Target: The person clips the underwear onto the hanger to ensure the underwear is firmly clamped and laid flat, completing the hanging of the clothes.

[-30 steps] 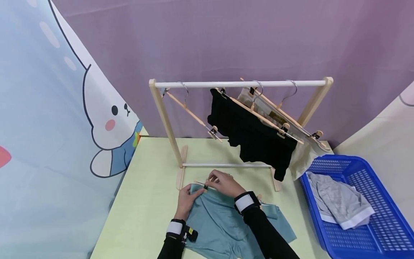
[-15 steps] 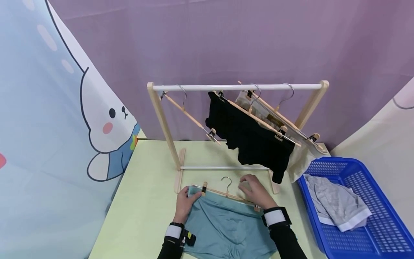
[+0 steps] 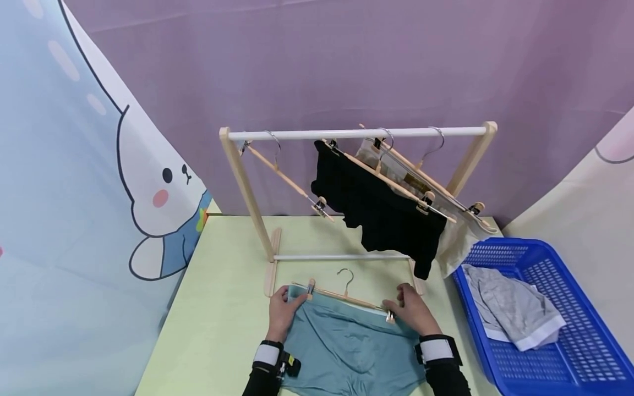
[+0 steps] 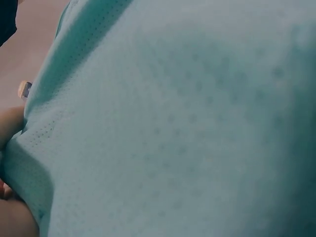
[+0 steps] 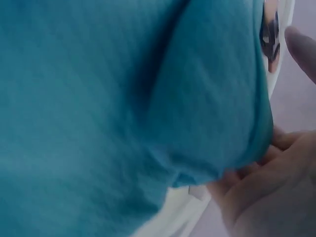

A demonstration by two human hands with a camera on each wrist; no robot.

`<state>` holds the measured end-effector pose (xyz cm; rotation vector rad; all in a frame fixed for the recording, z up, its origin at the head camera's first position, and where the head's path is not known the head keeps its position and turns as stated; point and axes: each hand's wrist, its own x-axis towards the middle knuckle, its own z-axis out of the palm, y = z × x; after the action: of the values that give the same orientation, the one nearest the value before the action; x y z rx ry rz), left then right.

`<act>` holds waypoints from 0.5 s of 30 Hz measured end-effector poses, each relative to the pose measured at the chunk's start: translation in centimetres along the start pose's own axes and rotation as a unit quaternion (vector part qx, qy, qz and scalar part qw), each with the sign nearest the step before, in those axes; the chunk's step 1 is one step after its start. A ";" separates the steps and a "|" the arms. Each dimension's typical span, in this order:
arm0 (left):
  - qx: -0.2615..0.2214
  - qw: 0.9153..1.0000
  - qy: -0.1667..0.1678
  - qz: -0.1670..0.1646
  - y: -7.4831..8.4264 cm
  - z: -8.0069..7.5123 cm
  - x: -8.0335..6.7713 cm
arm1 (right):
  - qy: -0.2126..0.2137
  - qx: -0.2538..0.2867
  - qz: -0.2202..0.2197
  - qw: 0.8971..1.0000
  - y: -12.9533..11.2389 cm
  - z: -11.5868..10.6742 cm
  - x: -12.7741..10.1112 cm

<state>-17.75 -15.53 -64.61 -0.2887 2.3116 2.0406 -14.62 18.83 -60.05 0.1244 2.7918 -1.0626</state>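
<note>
Teal boxer briefs [image 3: 346,341] lie on the table, their waistband clipped to a wooden clip hanger [image 3: 342,297] whose metal hook points away from me. My left hand [image 3: 283,313] pinches the left corner of the waistband, thumb in front, beside the left clip [image 3: 311,289]. My right hand [image 3: 413,311] is at the waistband's other end, its thumb near the right clip [image 3: 390,317]. In the right wrist view the thumb stands apart from the cloth, while the fingers [image 5: 276,158] rest behind its edge. Teal cloth [image 4: 173,123] fills most of the left wrist view.
Beyond the hands stands a small rack with a white rail [image 3: 297,135]. From it hang a bare clip hanger [image 3: 287,179], a black garment [image 3: 376,209] and a beige garment [image 3: 458,236]. At right, a blue basket [image 3: 589,324] holds a grey garment [image 3: 515,305].
My right hand has left the left clip and moved right to the other end of the waistband. The left hand keeps its hold. The briefs' right side lies flatter.
</note>
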 end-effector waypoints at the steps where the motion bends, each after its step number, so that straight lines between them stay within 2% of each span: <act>1: 0.000 1.000 0.001 0.000 0.0 0.0 0.0 | -0.006 0.001 0.008 1.000 -0.1 0.0 -0.1; 7: -0.002 1.000 0.014 -0.005 0.1 0.3 0.0 | -0.038 -0.001 0.038 0.999 -0.7 -0.5 -0.9; 11: 0.002 1.000 0.024 -0.006 0.2 0.5 0.0 | -0.087 0.018 0.031 0.996 -0.5 -1.0 -1.1; 15: 0.003 1.000 0.028 -0.011 0.0 0.6 0.2 | -0.134 0.048 -0.001 0.990 0.0 -1.2 -0.8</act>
<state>-17.98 -14.96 -64.70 -0.3739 2.3351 2.0414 -14.01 19.61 -58.98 -0.0099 2.5032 -1.1218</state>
